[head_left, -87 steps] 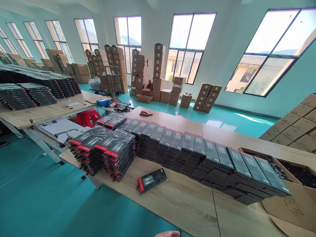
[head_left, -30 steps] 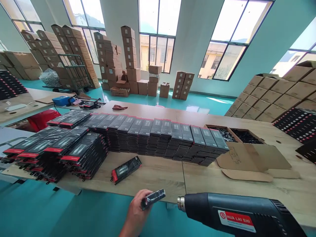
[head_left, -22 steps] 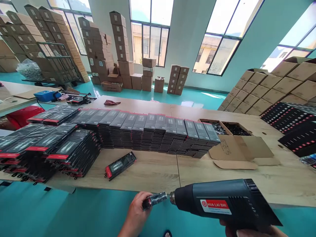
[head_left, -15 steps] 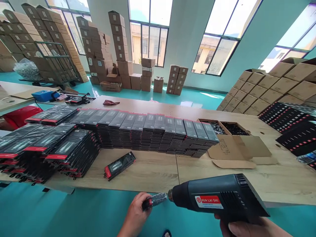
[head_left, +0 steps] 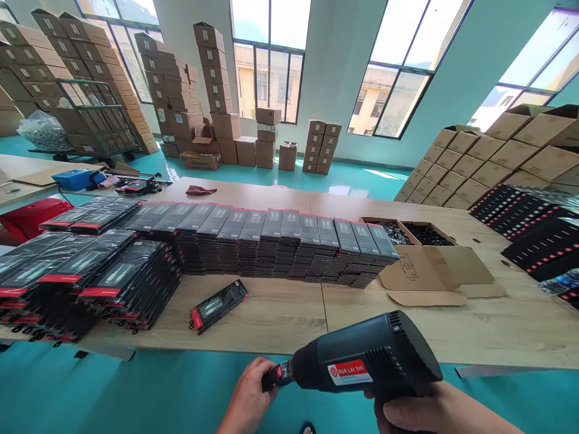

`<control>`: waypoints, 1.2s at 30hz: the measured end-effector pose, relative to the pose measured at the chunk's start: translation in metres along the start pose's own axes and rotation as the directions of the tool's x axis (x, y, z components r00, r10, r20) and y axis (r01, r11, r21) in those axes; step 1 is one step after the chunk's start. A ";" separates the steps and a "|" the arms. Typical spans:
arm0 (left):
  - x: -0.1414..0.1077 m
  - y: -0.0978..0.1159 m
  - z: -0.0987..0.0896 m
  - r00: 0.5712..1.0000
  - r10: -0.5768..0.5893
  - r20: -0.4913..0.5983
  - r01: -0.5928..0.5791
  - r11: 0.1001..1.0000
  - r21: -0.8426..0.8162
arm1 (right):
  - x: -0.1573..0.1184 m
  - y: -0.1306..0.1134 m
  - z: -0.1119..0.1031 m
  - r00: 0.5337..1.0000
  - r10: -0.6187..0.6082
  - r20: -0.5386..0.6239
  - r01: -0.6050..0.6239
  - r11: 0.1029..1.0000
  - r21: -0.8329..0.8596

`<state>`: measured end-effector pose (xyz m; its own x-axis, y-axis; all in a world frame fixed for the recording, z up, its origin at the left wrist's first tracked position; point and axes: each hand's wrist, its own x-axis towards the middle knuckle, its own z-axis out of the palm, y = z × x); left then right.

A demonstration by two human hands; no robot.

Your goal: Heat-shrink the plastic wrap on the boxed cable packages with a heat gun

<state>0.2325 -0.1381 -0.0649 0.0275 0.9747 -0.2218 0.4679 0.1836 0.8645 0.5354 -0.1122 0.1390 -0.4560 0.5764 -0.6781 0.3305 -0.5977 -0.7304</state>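
Note:
My left hand [head_left: 251,395] grips a small black package [head_left: 277,376] with a red patch, seen nearly end-on, low in front of the table edge. My right hand [head_left: 418,410] is wrapped round the handle of a dark heat gun [head_left: 357,355] with a red and white label. The gun points left, its nozzle overlapping the package's right part; whether they touch is hidden. A single flat black and red package [head_left: 219,305] lies on the wooden table [head_left: 280,307] above my left hand.
Stacks of black packages [head_left: 253,226] run across the table, with wrapped piles [head_left: 122,271] at the left. An open carton [head_left: 407,232] of small black parts and flattened cardboard [head_left: 434,271] are at the right. More black packages [head_left: 543,241] stand far right, near stacked cartons [head_left: 488,160].
The heat gun and my right hand have moved left, and the nozzle now covers part of the held package. My left hand has barely moved.

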 end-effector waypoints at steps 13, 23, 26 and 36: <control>-0.002 -0.001 -0.010 1.000 0.003 -0.012 -0.004 0.993 -0.121 | 0.001 0.023 -0.029 0.994 -0.027 -0.102 0.032 0.998 0.046; 0.000 0.004 -0.014 1.000 0.005 -0.002 -0.005 0.994 -0.113 | 0.011 0.026 -0.015 0.997 -0.038 -0.074 0.048 0.989 0.139; 0.001 0.007 -0.010 1.000 0.001 0.020 0.001 0.996 -0.088 | 0.016 0.021 -0.004 0.999 -0.036 -0.025 0.039 0.987 0.154; -0.002 -0.008 -0.048 0.951 -0.298 0.082 0.255 0.609 -0.751 | 0.010 0.038 -0.019 0.991 -0.120 -0.053 0.130 0.954 0.269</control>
<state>0.1862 -0.1356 -0.0500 -0.0411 0.8620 -0.5052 -0.3710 0.4563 0.8088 0.5594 -0.1184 0.1022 -0.4477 0.6731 -0.5887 0.0338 -0.6451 -0.7633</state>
